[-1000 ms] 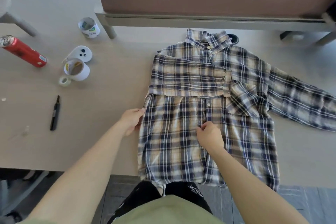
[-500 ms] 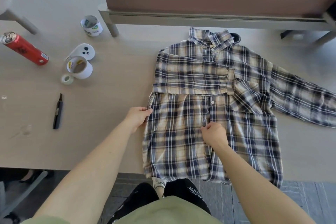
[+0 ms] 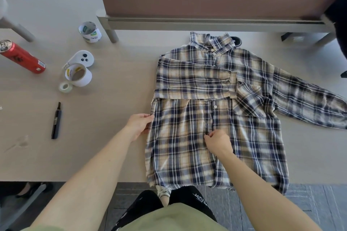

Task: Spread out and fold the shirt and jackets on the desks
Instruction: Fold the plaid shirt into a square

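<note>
A navy, beige and white plaid button-up shirt (image 3: 216, 118) lies front-up on the pale wooden desk (image 3: 112, 127), hem over the near edge, one sleeve folded across its chest, the left hand (image 3: 139, 124) gripping its side seam while the right hand (image 3: 217, 141) pinches the button placket, both hands' fingers closed on cloth.

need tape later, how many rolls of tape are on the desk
3: a large white tape roll by the white controller, a small clear tape roll touching it, and a white printed roll farther back.
</note>
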`<state>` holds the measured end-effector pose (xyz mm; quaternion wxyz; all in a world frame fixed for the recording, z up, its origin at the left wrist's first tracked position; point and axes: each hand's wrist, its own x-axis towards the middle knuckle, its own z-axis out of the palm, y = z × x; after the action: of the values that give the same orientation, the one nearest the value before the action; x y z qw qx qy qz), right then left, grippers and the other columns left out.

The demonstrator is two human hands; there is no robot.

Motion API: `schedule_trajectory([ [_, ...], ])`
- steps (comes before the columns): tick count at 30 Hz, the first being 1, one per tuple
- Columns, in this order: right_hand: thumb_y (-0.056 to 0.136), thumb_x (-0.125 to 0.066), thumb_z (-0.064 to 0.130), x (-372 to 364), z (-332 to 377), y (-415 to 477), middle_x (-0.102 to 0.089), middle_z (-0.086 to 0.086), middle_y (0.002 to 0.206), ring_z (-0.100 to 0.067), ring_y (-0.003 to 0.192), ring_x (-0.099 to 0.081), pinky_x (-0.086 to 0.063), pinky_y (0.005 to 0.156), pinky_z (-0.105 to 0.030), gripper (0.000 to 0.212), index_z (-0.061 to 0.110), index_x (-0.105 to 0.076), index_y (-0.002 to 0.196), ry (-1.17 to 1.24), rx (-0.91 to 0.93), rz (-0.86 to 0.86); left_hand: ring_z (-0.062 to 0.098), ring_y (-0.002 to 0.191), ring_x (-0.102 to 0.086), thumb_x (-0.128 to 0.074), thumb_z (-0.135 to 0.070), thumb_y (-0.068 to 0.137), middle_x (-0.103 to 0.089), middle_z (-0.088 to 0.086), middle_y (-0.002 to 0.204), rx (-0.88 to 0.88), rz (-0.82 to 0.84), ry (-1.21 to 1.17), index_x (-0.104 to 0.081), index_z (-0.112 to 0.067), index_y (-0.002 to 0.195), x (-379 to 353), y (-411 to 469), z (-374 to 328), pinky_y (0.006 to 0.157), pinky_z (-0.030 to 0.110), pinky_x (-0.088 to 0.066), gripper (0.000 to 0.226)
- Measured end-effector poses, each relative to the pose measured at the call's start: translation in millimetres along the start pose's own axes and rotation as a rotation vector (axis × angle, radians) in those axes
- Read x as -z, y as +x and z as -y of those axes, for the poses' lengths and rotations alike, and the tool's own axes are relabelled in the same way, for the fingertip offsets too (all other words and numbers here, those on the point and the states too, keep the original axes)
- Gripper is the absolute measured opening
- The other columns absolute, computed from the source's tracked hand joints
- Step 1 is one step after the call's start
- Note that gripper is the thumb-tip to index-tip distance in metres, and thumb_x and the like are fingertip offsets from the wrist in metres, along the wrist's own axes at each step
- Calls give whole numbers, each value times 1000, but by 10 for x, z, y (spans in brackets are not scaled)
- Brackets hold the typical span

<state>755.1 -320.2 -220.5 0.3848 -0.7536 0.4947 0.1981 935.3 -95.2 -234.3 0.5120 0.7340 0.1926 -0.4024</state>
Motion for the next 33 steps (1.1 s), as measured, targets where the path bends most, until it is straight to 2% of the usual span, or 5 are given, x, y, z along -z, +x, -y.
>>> schedule_trajectory([
  [19,93,-55,14,362,-209,-8,-54,-3,61,-18,50,-46,-40,47,-25,22,11,-50,71,95,-38,-88,18,72,-63,-68,-12,94,-69,7,85,36,-66,-98,-65,-8,100,9,-56,-30,67,29,-53,8],
  [22,97,-56,31,312,-121,-90,-56,1,68,-13,53,-49,-41,48,-25,20,12,-53,91,106,17,-23,19,78,-65,-71,-11,91,-69,8,91,98,29,-18,-64,-6,98,-34,-178,-10,68,33,-56,11],
  [27,94,-53,60,335,243,38,-62,-7,116,-15,89,-62,-49,73,-33,76,9,-37,148,86,92,-4,26,96,-64,-63,-17,96,-68,8,104,11,-14,156,-67,-6,102,-68,-187,155,96,43,-51,14],
  [30,96,-54,54,297,503,215,-64,-2,91,-12,70,-60,-46,58,-28,77,8,-31,153,127,96,11,20,123,-52,-56,-33,101,-57,-5,125,-18,-33,146,-61,-7,127,-58,-192,177,109,37,-38,38],
  [33,100,-55,42,264,594,349,-64,-1,82,-10,55,-53,-40,47,-24,64,10,-36,152,166,72,-20,20,124,-52,-52,-39,101,-60,-1,130,-2,-34,77,-62,-8,125,-69,-152,207,111,38,-37,39],
])
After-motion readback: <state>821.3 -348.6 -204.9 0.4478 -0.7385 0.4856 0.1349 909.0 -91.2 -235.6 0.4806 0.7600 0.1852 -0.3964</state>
